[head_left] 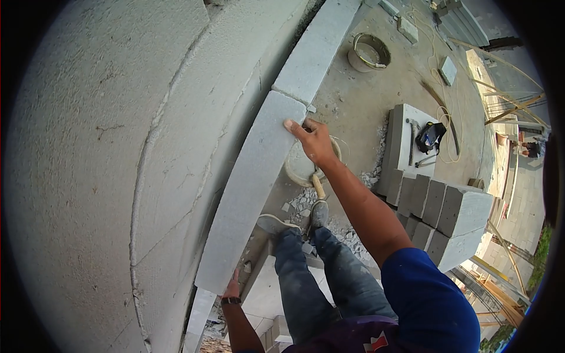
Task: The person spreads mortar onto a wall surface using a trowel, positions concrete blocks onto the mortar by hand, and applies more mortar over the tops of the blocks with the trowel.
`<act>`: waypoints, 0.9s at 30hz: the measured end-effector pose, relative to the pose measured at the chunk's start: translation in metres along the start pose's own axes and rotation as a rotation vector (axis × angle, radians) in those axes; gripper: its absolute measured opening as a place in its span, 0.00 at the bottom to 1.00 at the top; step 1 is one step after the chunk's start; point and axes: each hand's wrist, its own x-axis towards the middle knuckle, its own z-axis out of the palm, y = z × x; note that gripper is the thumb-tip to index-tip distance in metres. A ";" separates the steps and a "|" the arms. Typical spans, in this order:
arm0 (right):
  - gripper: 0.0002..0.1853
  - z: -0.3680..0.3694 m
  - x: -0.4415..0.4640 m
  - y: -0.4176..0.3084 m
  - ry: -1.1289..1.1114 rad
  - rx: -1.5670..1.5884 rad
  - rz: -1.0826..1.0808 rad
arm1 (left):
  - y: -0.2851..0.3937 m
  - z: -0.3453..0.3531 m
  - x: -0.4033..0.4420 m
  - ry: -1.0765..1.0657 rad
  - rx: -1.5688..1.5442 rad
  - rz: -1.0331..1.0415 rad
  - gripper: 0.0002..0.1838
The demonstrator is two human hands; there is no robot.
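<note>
A pale wall (135, 165) rose on the left, and stacked blocks (456, 206) stood on the right, near tools (411, 141). A bucket (289, 170) with a wooden handle (318, 187) on its rim sat below the right hand (318, 143), near the shoes (319, 213). The long grey block (253, 188) lay beside the wall; the right hand grasped its far end, thumb on top. The left hand (232, 288) touched the near end, its grip too hidden to tell.
</note>
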 end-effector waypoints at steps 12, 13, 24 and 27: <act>0.29 0.003 -0.004 -0.001 0.034 -0.020 -0.004 | -0.022 0.010 0.006 -0.105 0.066 0.060 0.40; 0.30 0.003 -0.005 -0.002 0.028 -0.008 0.013 | -0.015 -0.002 0.004 -0.219 0.061 0.035 0.40; 0.40 0.013 -0.048 -0.023 0.346 -0.499 -0.468 | -0.023 0.016 0.015 0.050 0.030 0.165 0.35; 0.39 0.025 -0.084 -0.055 -0.007 -0.812 -0.821 | -0.056 0.040 0.023 0.029 -0.441 0.169 0.35</act>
